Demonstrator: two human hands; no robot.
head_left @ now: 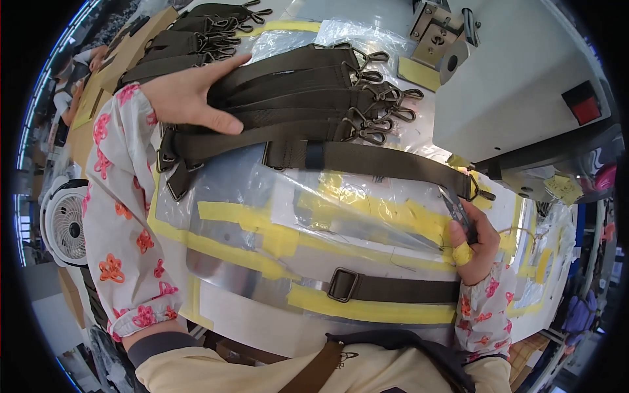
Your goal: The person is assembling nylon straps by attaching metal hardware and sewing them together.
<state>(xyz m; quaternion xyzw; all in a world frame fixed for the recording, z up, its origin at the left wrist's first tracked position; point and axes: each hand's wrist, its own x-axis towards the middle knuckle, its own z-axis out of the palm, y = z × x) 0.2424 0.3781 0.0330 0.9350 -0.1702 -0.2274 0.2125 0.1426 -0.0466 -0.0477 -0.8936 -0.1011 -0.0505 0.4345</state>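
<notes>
My left hand (190, 95) lies flat, fingers together, on a stack of olive-brown webbing straps (295, 92) with metal snap hooks (380, 105) at their right ends. One long strap (386, 162) runs from the stack across the plastic-covered table (262, 216) toward my right hand (475, 245). That hand holds small thread snips (458, 211) by the strap's hook end; a yellow wrap covers one finger. Another strap piece with a metal buckle (343, 285) lies at the near edge.
A white sewing machine (517, 78) fills the upper right. More straps with hooks (196, 33) sit on cardboard at the upper left. A white fan (65, 223) stands to my left. Yellow tape strips (367, 308) cross the table.
</notes>
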